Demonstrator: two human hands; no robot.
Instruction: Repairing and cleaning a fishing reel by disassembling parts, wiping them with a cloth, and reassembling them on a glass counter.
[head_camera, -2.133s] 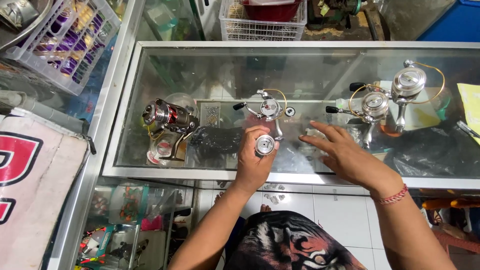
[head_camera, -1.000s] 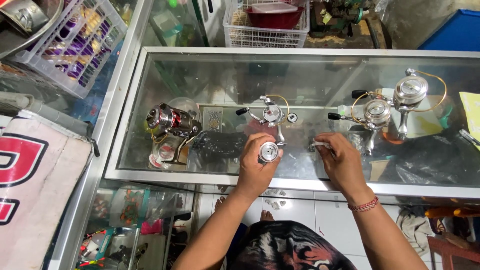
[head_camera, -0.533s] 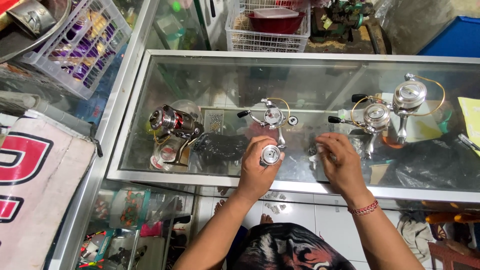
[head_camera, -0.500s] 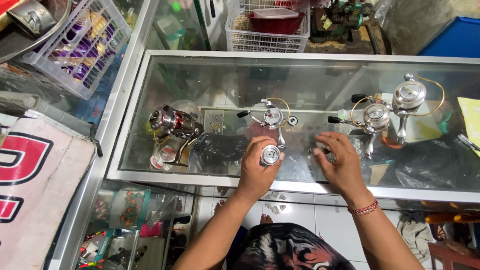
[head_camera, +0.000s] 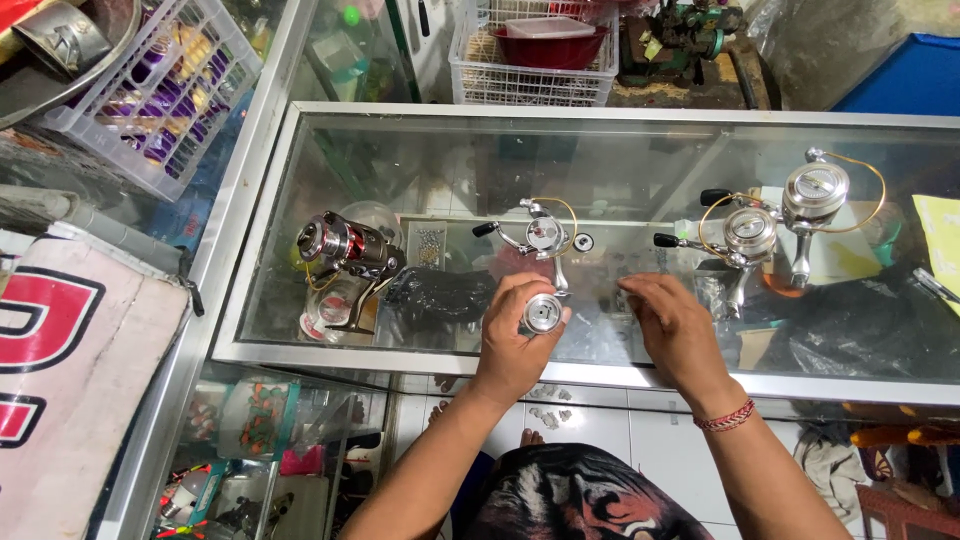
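Note:
My left hand grips a small silver reel spool upright over the glass counter top. Just beyond the spool stands a silver spinning reel body with a black handle knob, and a tiny round part lies beside it. My right hand rests palm down on the glass to the right, fingers curled toward the left; I cannot tell if it pinches anything. A red cord bracelet circles that wrist.
A red and silver reel sits at the left of the counter. Two silver reels stand at the right. A black bag lies under the glass. White baskets stand beyond the counter's left and far edges.
My right hand has drawn in from a spread reach to a curled pose on the glass near the spool. The left hand has kept hold of the spool.

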